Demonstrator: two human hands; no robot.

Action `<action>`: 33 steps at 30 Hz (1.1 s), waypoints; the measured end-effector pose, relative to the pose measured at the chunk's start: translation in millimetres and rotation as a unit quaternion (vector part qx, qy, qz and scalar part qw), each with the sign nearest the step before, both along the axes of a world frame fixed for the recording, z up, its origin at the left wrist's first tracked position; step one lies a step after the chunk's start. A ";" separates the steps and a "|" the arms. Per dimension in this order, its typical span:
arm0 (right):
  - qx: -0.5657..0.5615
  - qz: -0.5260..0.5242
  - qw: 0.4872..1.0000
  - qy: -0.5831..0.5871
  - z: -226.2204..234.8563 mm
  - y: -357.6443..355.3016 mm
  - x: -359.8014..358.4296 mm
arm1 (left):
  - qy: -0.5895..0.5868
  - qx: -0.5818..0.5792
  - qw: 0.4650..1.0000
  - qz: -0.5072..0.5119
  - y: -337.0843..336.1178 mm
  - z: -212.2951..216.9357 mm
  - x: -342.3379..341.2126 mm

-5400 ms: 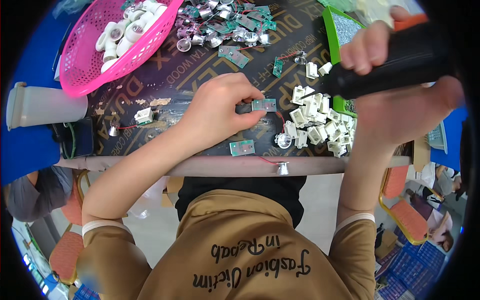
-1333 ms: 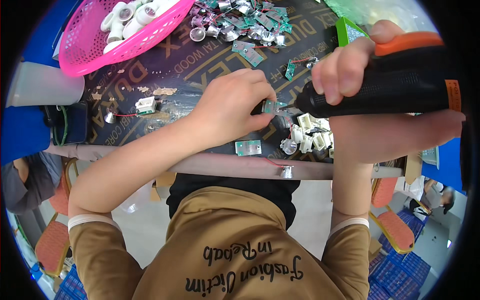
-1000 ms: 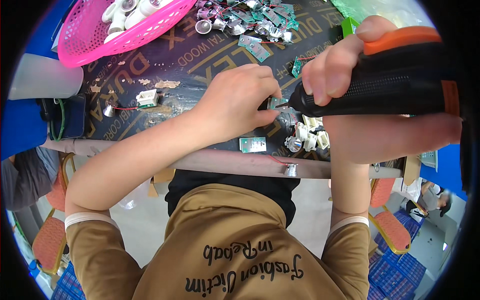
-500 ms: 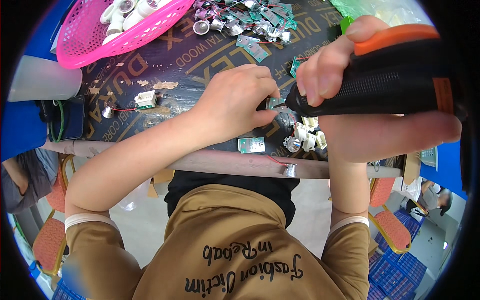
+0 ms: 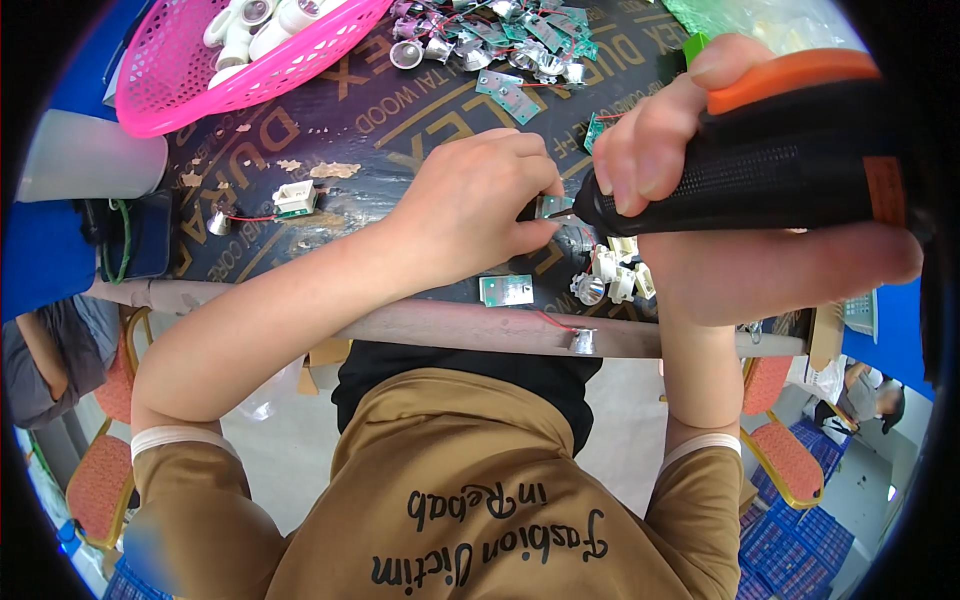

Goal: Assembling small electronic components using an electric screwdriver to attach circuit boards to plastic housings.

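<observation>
My left hand (image 5: 480, 205) pinches a small green circuit board (image 5: 552, 207) against the dark table (image 5: 380, 110). My right hand (image 5: 690, 150) grips a black and orange electric screwdriver (image 5: 770, 160), its tip touching that board. Just below lie another green board (image 5: 506, 290) and several small white plastic housings (image 5: 618, 275) beside a silver reflector cup (image 5: 590, 290).
A pink basket (image 5: 240, 70) of white parts stands at the far left. A pile of green boards and silver cups (image 5: 500, 40) lies at the back. A wired board with a white part (image 5: 292, 200) sits left of my hand. A white container (image 5: 85, 160) and another person (image 5: 45, 350) are at the left edge.
The right hand brought the screwdriver down and left, from above the white parts to the board in the left hand. It has stayed pressed there for the last second.
</observation>
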State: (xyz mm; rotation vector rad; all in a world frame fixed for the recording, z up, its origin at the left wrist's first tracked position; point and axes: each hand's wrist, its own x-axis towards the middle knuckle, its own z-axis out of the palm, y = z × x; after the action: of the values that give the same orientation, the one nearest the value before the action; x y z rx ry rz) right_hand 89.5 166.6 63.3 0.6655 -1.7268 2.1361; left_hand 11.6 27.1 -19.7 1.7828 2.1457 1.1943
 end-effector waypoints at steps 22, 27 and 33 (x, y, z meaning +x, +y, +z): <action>-0.149 -0.247 0.951 -0.114 -0.3 -34.4 6.8 | 0.022 -0.040 0.999 -0.011 0.4 4.3 1.2; -0.134 -0.224 0.962 -0.087 -5.4 -32.9 7.6 | 0.016 -0.043 0.999 -0.009 1.7 5.0 0.6; -0.108 -0.168 0.978 0.060 33.1 18.3 34.6 | 0.015 -0.027 1.000 -0.004 2.0 3.8 1.7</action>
State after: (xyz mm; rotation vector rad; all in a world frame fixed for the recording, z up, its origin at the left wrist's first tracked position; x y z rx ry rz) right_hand 124.1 184.9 96.3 0.4000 -1.4031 1.9635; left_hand 13.3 29.1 -16.0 1.7954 2.1637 1.1031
